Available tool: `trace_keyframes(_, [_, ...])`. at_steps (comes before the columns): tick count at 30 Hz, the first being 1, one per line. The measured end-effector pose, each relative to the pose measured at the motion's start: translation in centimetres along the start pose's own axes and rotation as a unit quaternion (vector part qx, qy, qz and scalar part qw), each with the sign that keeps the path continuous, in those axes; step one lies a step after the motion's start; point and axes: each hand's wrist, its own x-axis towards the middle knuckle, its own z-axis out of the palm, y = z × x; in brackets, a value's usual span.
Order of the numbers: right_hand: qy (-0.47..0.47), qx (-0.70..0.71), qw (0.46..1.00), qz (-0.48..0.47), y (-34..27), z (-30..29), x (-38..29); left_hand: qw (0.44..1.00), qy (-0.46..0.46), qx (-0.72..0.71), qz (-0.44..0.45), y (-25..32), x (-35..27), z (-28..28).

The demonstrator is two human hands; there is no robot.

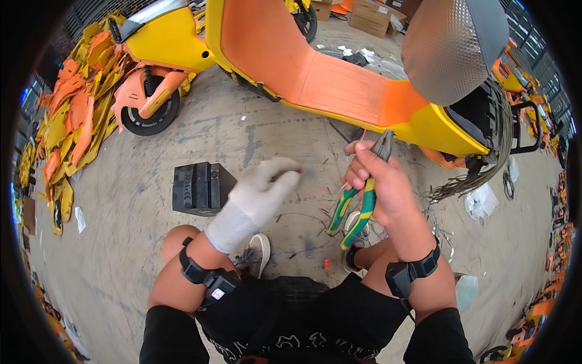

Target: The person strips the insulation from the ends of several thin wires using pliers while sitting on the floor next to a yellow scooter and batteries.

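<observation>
My right hand (382,182), bare, is closed around pliers (359,211) with green and yellow grips. Their steel jaws point up towards the footboard of a yellow and orange electric scooter (341,86). A thin pink wire (363,134) runs up from my right fingers towards the scooter's lower edge. To the left, my left hand (266,186) wears a whitish glove and is slightly blurred. Its thumb and forefinger are curved towards each other; whether something thin is between them I cannot tell. A black battery-like block (200,189) stands on the floor just left of that glove.
A heap of yellow and orange plastic panels (77,104) lies at the left. A bundle of thin wires or ties (491,168) hangs from the scooter's rear. Plastic bags (481,200) and wire scraps lie on the concrete floor. Cardboard boxes (370,19) stand behind the scooter.
</observation>
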Motion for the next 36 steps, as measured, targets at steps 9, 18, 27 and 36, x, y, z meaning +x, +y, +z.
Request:
trace_keyframes(9, [-0.018, -0.082, 0.997, 0.001, 1.7, 2.2, 0.2, 0.989, -0.116, -0.010, -0.097, 3.2, 0.8, 1.1])
trace_keyframes(18, [-0.013, -0.087, 0.996, -0.005, 2.0, 2.1, -0.1, 0.984, -0.143, 0.002, -0.109, 2.6, 0.7, 1.7])
trace_keyframes(27, [0.007, -0.042, 0.999, -0.009, 1.1, 1.4, 0.4, 0.983, -0.124, -0.020, -0.134, 1.8, 0.8, 1.7])
trace_keyframes(36, [0.047, 0.008, 0.997, -0.056, -1.4, -1.1, 1.0, 0.991, -0.080, -0.054, -0.089, 0.7, 0.4, 1.3])
